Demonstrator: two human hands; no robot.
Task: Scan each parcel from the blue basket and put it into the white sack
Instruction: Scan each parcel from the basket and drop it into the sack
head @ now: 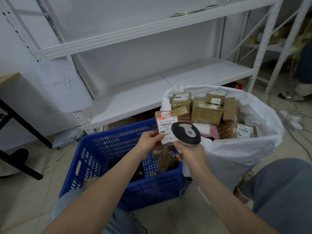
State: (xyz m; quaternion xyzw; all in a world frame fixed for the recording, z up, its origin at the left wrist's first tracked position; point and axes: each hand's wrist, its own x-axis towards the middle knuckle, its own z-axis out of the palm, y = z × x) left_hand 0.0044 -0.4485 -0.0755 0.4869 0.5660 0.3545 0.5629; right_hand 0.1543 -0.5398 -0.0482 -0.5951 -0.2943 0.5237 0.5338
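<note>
Pale tiled floor (pixel 30 196) carries everything here. A blue basket (pixel 152 188) of slotted plastic stands on it near the middle. Touching the basket's right side stands a white sack (pixel 236 154), its mouth rolled open. Just behind the basket, the legs of a white metal shelving unit (pixel 135 102) rest on the tiles. To the basket's left, a black table foot (pixel 25 169) lies flat on the floor. Behind the basket's left corner, grey mailer bags (pixel 67 137) lie heaped against the shelving. Far right of the basket, beyond the sack, a white power strip (pixel 292 119) and loose cables (pixel 302 146) trail across the tiles.
</note>
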